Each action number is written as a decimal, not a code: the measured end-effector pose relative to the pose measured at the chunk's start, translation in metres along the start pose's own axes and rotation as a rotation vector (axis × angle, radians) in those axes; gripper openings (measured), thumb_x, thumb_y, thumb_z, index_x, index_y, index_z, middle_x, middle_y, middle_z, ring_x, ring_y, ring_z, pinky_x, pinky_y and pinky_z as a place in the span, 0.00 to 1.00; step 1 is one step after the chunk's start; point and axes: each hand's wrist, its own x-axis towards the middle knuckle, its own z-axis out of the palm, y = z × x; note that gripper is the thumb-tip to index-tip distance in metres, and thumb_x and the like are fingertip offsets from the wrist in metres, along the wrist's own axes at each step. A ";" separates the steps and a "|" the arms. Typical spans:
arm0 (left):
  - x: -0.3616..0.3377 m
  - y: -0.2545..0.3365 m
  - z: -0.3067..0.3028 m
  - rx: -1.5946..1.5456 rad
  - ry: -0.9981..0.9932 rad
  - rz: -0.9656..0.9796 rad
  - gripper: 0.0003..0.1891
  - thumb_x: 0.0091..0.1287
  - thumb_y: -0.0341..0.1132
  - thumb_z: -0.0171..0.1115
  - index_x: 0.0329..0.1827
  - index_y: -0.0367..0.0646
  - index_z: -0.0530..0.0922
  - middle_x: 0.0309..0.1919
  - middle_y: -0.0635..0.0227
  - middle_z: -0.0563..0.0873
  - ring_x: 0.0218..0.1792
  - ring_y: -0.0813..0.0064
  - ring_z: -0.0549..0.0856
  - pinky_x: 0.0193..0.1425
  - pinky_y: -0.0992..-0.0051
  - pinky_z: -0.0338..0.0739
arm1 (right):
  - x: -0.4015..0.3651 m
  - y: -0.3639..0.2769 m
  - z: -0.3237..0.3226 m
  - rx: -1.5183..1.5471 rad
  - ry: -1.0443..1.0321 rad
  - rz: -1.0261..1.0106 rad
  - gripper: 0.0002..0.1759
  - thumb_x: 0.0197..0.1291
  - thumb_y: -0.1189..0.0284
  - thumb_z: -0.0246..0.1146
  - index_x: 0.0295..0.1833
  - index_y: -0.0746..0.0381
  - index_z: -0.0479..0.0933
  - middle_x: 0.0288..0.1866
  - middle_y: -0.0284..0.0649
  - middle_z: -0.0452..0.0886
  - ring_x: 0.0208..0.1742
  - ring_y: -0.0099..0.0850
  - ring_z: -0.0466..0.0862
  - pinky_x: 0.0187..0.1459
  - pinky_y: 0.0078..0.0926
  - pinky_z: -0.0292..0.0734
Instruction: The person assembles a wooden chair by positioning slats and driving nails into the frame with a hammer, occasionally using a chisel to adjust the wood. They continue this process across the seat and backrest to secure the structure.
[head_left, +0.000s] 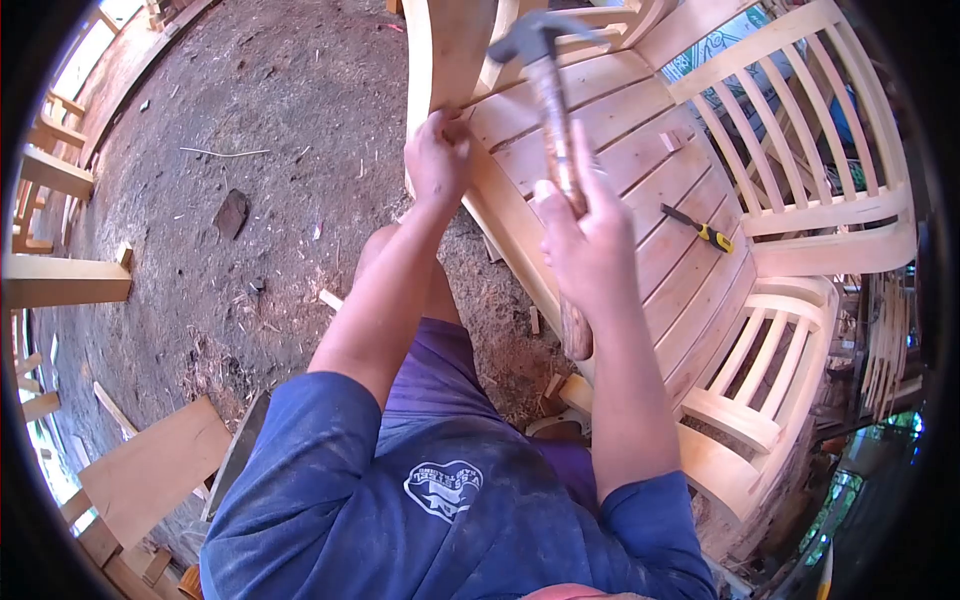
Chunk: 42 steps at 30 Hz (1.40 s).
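Observation:
My right hand (592, 245) is wrapped round the wooden handle of a claw hammer (552, 110), raised over the slatted seat (640, 190) of a wooden bench. Motion blurs the hammer's head. My left hand (438, 160) is closed at the seat's front corner, against a broad upright wooden piece (440, 60); whatever its fingers pinch is hidden. On the slats lies a chisel-like tool (700, 228) with a yellow and black handle and a dark shaft. A small wood block (675, 139) rests farther up the seat.
The bench's spindled back (790, 120) and slatted side (760, 360) rise at the right. Wood scraps and shavings litter the dirt floor (290, 130). A flat board (155, 470) lies at lower left, with wooden furniture parts (65, 280) along the left edge.

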 end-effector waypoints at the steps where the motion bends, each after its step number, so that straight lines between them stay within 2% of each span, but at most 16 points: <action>1: -0.015 0.009 -0.008 -0.045 0.011 -0.105 0.28 0.65 0.47 0.77 0.66 0.47 0.82 0.50 0.49 0.91 0.49 0.53 0.91 0.58 0.60 0.84 | -0.006 -0.013 -0.006 0.071 0.053 -0.038 0.36 0.75 0.74 0.62 0.85 0.66 0.60 0.56 0.66 0.87 0.54 0.54 0.91 0.55 0.45 0.84; 3: -0.027 -0.015 0.004 -0.261 0.043 -0.253 0.51 0.56 0.54 0.84 0.75 0.33 0.68 0.57 0.41 0.86 0.57 0.52 0.88 0.65 0.60 0.80 | -0.008 -0.023 -0.008 0.165 0.146 -0.129 0.37 0.76 0.75 0.61 0.86 0.65 0.59 0.57 0.65 0.87 0.53 0.51 0.92 0.53 0.43 0.85; 6: -0.030 -0.027 0.019 -0.297 0.013 -0.483 0.51 0.55 0.53 0.86 0.72 0.26 0.68 0.61 0.45 0.84 0.56 0.61 0.88 0.63 0.66 0.82 | -0.002 -0.018 -0.002 0.145 0.180 -0.207 0.37 0.76 0.75 0.60 0.86 0.64 0.58 0.56 0.65 0.87 0.53 0.49 0.92 0.52 0.41 0.85; 9: -0.017 -0.001 0.002 -0.294 -0.142 -0.599 0.57 0.50 0.58 0.86 0.72 0.24 0.68 0.63 0.41 0.84 0.64 0.54 0.85 0.72 0.64 0.76 | 0.014 0.000 0.006 -0.170 -0.091 0.042 0.37 0.75 0.75 0.60 0.86 0.65 0.58 0.58 0.67 0.86 0.57 0.54 0.91 0.58 0.42 0.84; 12: -0.012 0.002 0.003 -0.180 -0.160 -0.574 0.57 0.48 0.60 0.85 0.71 0.25 0.69 0.63 0.40 0.84 0.65 0.50 0.85 0.73 0.61 0.76 | 0.016 0.006 0.005 -0.320 -0.110 0.035 0.37 0.75 0.75 0.60 0.86 0.64 0.58 0.58 0.67 0.85 0.59 0.58 0.89 0.60 0.43 0.83; 16: -0.014 -0.005 0.006 -0.186 -0.160 -0.570 0.55 0.47 0.60 0.84 0.68 0.26 0.72 0.62 0.41 0.85 0.63 0.49 0.86 0.72 0.60 0.77 | 0.010 -0.025 -0.014 0.125 0.150 -0.201 0.38 0.76 0.75 0.63 0.86 0.68 0.57 0.47 0.49 0.87 0.39 0.26 0.86 0.45 0.28 0.84; 20: -0.014 0.001 0.003 -0.195 -0.155 -0.583 0.54 0.47 0.61 0.84 0.68 0.27 0.72 0.61 0.40 0.85 0.62 0.48 0.86 0.71 0.60 0.78 | 0.019 -0.026 -0.003 0.251 0.309 -0.380 0.38 0.79 0.72 0.61 0.86 0.71 0.55 0.38 0.42 0.86 0.35 0.18 0.82 0.39 0.21 0.81; 22: -0.014 -0.005 0.005 -0.198 -0.170 -0.553 0.54 0.47 0.61 0.84 0.67 0.27 0.73 0.60 0.39 0.86 0.62 0.48 0.87 0.70 0.60 0.78 | 0.011 0.004 0.017 0.189 0.170 -0.150 0.37 0.79 0.71 0.60 0.86 0.71 0.56 0.36 0.42 0.85 0.35 0.17 0.82 0.39 0.21 0.81; 24: -0.016 -0.004 0.001 -0.193 -0.167 -0.554 0.54 0.48 0.61 0.84 0.67 0.26 0.73 0.59 0.39 0.86 0.61 0.48 0.87 0.70 0.60 0.78 | 0.016 0.028 0.024 -0.418 -0.140 -0.075 0.35 0.80 0.71 0.59 0.85 0.70 0.59 0.38 0.43 0.86 0.36 0.21 0.84 0.42 0.24 0.82; 28: -0.013 -0.006 0.002 -0.170 -0.177 -0.530 0.53 0.48 0.61 0.84 0.66 0.25 0.73 0.59 0.39 0.86 0.61 0.48 0.87 0.70 0.60 0.79 | 0.004 -0.001 0.009 -0.203 0.062 -0.212 0.34 0.80 0.70 0.60 0.85 0.69 0.60 0.38 0.43 0.86 0.37 0.24 0.85 0.42 0.26 0.82; 30: -0.017 -0.011 0.005 -0.188 -0.205 -0.509 0.53 0.49 0.62 0.84 0.66 0.27 0.73 0.58 0.40 0.87 0.60 0.49 0.88 0.70 0.60 0.79 | 0.007 -0.032 -0.007 0.099 0.144 -0.200 0.36 0.81 0.66 0.60 0.86 0.67 0.58 0.35 0.35 0.82 0.32 0.21 0.81 0.33 0.22 0.81; 32: -0.023 -0.016 0.000 -0.272 -0.284 -0.474 0.53 0.50 0.62 0.84 0.67 0.28 0.72 0.59 0.41 0.87 0.61 0.49 0.88 0.71 0.60 0.78 | 0.022 -0.026 -0.003 0.125 0.397 -0.488 0.37 0.81 0.65 0.60 0.86 0.68 0.58 0.35 0.36 0.82 0.31 0.22 0.81 0.34 0.24 0.82; 34: -0.038 -0.011 -0.005 -0.139 -0.339 -0.418 0.55 0.51 0.62 0.84 0.71 0.31 0.69 0.61 0.42 0.87 0.62 0.52 0.89 0.69 0.61 0.80 | 0.022 -0.010 0.011 0.103 0.443 -0.512 0.37 0.80 0.65 0.61 0.86 0.69 0.57 0.34 0.37 0.82 0.31 0.23 0.81 0.34 0.24 0.82; 36: -0.047 -0.007 -0.008 -0.160 -0.333 -0.387 0.53 0.51 0.61 0.84 0.69 0.31 0.70 0.59 0.42 0.88 0.59 0.51 0.90 0.67 0.61 0.82 | 0.003 0.024 0.036 0.030 0.285 -0.280 0.37 0.80 0.66 0.61 0.86 0.69 0.57 0.33 0.36 0.82 0.32 0.21 0.81 0.33 0.23 0.81; 38: -0.047 -0.015 -0.010 -0.210 -0.380 -0.392 0.52 0.52 0.61 0.84 0.68 0.30 0.70 0.57 0.42 0.89 0.58 0.51 0.90 0.66 0.62 0.82 | 0.004 0.042 0.041 -0.378 -0.075 -0.018 0.36 0.78 0.75 0.60 0.85 0.70 0.58 0.40 0.49 0.90 0.40 0.34 0.91 0.47 0.34 0.86; 42: -0.041 -0.013 -0.011 -0.223 -0.410 -0.354 0.49 0.52 0.62 0.83 0.63 0.29 0.71 0.54 0.41 0.89 0.55 0.52 0.91 0.64 0.63 0.83 | 0.003 0.008 0.022 -0.104 0.117 -0.187 0.35 0.77 0.77 0.59 0.85 0.70 0.58 0.44 0.53 0.90 0.47 0.38 0.92 0.49 0.37 0.86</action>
